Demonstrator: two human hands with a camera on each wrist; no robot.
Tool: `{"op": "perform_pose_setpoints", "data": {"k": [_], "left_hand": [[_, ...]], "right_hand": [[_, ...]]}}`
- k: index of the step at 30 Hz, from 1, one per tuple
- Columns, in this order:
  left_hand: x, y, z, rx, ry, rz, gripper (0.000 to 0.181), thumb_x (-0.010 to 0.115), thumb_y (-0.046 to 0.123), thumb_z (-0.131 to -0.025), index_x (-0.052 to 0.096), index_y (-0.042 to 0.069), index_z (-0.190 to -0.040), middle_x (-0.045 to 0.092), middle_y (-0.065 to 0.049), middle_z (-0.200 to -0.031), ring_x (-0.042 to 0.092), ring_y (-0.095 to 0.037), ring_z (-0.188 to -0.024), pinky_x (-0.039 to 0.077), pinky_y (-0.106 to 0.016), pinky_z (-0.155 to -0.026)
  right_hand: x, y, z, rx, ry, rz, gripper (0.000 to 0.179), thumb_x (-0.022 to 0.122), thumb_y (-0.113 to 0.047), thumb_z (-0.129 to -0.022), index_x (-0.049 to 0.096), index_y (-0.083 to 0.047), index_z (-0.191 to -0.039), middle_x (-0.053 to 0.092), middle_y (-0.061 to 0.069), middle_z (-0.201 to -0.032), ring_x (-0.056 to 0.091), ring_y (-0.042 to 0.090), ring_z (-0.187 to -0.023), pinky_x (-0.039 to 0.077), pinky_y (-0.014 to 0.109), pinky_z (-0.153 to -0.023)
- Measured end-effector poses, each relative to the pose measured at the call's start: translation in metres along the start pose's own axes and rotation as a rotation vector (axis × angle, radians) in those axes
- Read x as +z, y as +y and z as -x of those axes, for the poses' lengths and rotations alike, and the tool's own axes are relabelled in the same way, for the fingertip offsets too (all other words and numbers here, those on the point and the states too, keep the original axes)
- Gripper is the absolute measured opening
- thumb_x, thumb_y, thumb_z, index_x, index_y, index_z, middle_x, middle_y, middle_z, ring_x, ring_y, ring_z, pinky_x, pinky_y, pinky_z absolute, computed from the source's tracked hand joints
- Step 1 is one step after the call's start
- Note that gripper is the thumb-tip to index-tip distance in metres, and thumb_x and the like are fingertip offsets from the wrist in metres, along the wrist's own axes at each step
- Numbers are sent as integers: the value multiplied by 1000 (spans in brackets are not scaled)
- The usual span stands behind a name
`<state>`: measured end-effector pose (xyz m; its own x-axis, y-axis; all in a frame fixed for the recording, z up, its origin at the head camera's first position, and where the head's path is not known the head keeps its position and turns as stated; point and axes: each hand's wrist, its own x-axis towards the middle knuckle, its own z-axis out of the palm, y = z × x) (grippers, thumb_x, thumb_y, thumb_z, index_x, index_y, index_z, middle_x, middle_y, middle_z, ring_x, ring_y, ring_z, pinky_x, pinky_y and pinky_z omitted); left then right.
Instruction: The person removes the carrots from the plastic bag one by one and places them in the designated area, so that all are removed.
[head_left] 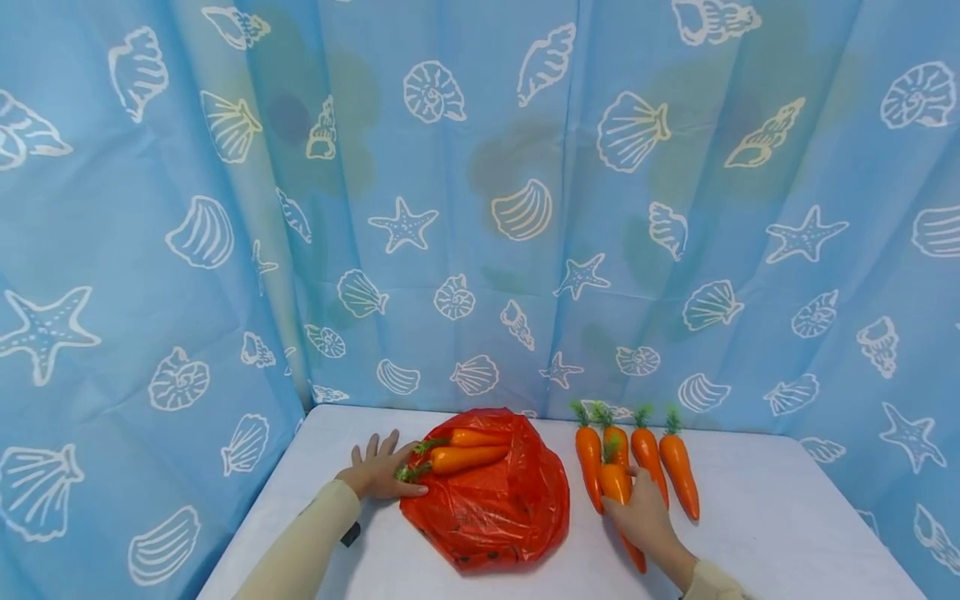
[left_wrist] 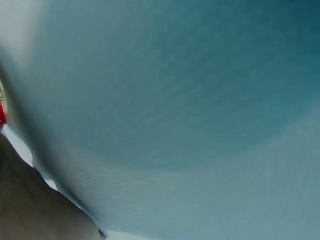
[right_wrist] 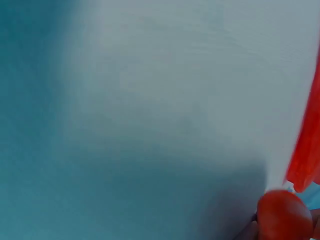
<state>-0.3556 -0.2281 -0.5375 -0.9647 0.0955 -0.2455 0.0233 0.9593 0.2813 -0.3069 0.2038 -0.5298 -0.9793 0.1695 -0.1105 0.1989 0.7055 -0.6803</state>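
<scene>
A red plastic bag (head_left: pixel 483 521) lies on the white table, with orange carrots (head_left: pixel 468 458) at its opening and their green tops pointing left. My left hand (head_left: pixel 384 471) rests at the bag's left edge beside those tops, fingers spread. To the right of the bag, my right hand (head_left: pixel 647 512) grips a carrot (head_left: pixel 615 482) round its thick upper part, its tip slanting toward me. That carrot overlaps a row of several more carrots (head_left: pixel 678 475) behind it. In the right wrist view the held carrot (right_wrist: pixel 284 217) shows end-on at the bottom corner.
A blue curtain (head_left: pixel 480 250) with white shell prints hangs behind and beside the table. A small black object (head_left: pixel 350 534) lies by my left forearm. White table surface (head_left: pixel 780 517) extends right of the carrot row. Blurred pale cover fills most of both wrist views.
</scene>
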Motion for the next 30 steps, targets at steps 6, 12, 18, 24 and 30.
{"op": "perform_pose_setpoints", "data": {"k": [6,12,18,24,30], "left_hand": [[-1,1,2,-1,-10,5,100,68,77,-69,34,35,-153,15,-10,-167,5,-48,-150,0,-71,-117],[-1,1,2,11,-6,0,99,68,76,-70,35,34,-153,16,-11,-166,6,-48,-150,2,-71,-117],[-2,1,2,8,-3,-1,100,68,77,-69,35,34,-153,16,-11,-166,5,-49,-150,1,-72,-116],[-2,0,1,3,-2,-5,100,68,77,-69,35,34,-153,15,-10,-166,5,-48,-150,1,-72,-116],[-1,1,0,4,-5,-8,101,68,78,-68,35,34,-153,16,-11,-166,5,-49,-149,1,-72,-116]], "right_hand": [[3,6,-1,25,-9,19,82,73,-22,-86,23,11,-143,40,34,-136,49,44,-116,46,60,-101],[2,10,-3,15,0,46,77,75,-28,-86,31,9,-137,52,30,-125,56,36,-102,55,52,-93],[2,11,-3,1,5,27,69,76,-28,-86,37,6,-130,56,23,-110,56,29,-93,59,42,-82],[2,12,-3,-9,20,27,66,77,-28,-85,39,6,-127,55,21,-105,56,27,-90,59,38,-77],[-6,8,-1,-40,37,37,67,78,-29,-84,40,7,-127,52,16,-95,53,24,-85,53,29,-67]]}}
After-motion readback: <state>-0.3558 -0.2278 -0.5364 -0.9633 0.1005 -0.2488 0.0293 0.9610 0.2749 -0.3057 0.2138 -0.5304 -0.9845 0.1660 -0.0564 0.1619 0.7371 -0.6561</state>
